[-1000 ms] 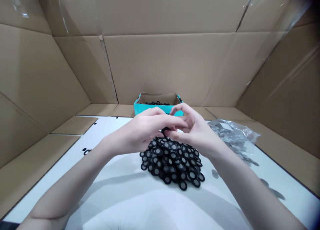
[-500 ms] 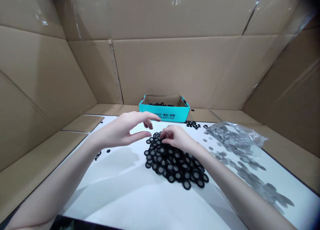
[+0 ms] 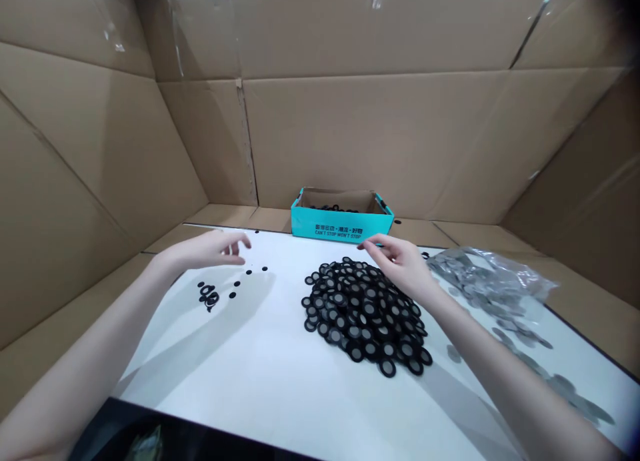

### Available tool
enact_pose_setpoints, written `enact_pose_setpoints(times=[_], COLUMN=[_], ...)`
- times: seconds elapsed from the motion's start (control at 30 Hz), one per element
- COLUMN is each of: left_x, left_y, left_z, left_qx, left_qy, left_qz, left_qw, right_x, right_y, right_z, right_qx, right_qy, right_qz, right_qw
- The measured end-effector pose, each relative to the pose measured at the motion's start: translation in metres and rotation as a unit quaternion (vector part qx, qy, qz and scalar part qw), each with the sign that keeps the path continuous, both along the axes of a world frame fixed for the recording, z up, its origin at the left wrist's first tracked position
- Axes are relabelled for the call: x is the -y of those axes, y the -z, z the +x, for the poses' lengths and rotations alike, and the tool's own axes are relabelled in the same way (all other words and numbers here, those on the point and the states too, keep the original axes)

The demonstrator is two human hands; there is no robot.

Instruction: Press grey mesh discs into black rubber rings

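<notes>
A large heap of black rings with grey round centres (image 3: 367, 311) lies on the white tabletop (image 3: 250, 367). Above the heap's far right part is my right hand (image 3: 397, 257), its thumb and index tips drawn together in a pinch. Whether anything small sits between those tips cannot be made out. To the left, apart from the heap, my left hand (image 3: 225, 249) hovers with thumb and fingers parted and nothing visible in it. Nearest to it are several small black discs (image 3: 237, 283) and a little cluster of thin black rings (image 3: 209, 295).
At the back stands a turquoise box (image 3: 343, 226) with black pieces inside. A clear plastic bag of grey discs (image 3: 493, 277) lies at right, with loose grey discs (image 3: 563, 384) spread in front. Cardboard walls (image 3: 375, 134) enclose the table on several sides.
My left hand has drawn back leftward from the heap. My right hand has lifted off the heap and shifted right. The view has turned slightly left, showing more discs there.
</notes>
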State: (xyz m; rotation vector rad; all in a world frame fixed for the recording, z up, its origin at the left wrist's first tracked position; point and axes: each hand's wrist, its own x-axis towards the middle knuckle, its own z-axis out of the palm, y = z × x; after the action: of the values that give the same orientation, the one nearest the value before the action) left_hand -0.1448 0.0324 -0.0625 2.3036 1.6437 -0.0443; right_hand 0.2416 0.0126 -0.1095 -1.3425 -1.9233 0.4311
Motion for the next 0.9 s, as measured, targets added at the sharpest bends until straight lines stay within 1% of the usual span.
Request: enact_pose_setpoints(times=[0.1,0.2,0.27,0.37,0.5,0.6,0.73,0.9], left_x=[-0.009,-0.011,-0.011,-0.014,-0.023,-0.028,-0.029,-0.031], left_y=[0.022,0.04,0.048,0.055,0.06,0.058,0.052,0.046], left_z=[-0.026,-0.043,-0.05,-0.058,-0.065,-0.066,-0.058,-0.04], left_qx=[-0.065,-0.094,-0.1,-0.1,-0.09,-0.084,-0.071,-0.058], left_qy=[-0.045,-0.069,-0.077,-0.081,-0.066,-0.051,-0.022,0.005], left_qz=[-0.078,-0.107,-0.112,-0.12,-0.13,-0.125,-0.104,-0.087], left_qw=[0.994,0.987,0.986,0.984,0.985,0.987,0.992,0.995], right_x=[0.012,0.023,0.029,0.035,0.042,0.048,0.054,0.054], right_y=[0.007,0.016,0.02,0.028,0.046,0.063,0.081,0.088], right_z=[0.02,0.045,0.065,0.095,0.131,0.147,0.152,0.147], right_qx=[0.004,0.023,0.042,0.082,0.135,0.159,0.168,0.145], right_qy=[0.039,0.086,0.12,0.16,0.181,0.191,0.208,0.216], right_qz=[-0.008,-0.024,-0.031,-0.044,-0.054,-0.048,-0.041,-0.037], right_qw=[0.999,0.996,0.991,0.983,0.973,0.967,0.963,0.965])
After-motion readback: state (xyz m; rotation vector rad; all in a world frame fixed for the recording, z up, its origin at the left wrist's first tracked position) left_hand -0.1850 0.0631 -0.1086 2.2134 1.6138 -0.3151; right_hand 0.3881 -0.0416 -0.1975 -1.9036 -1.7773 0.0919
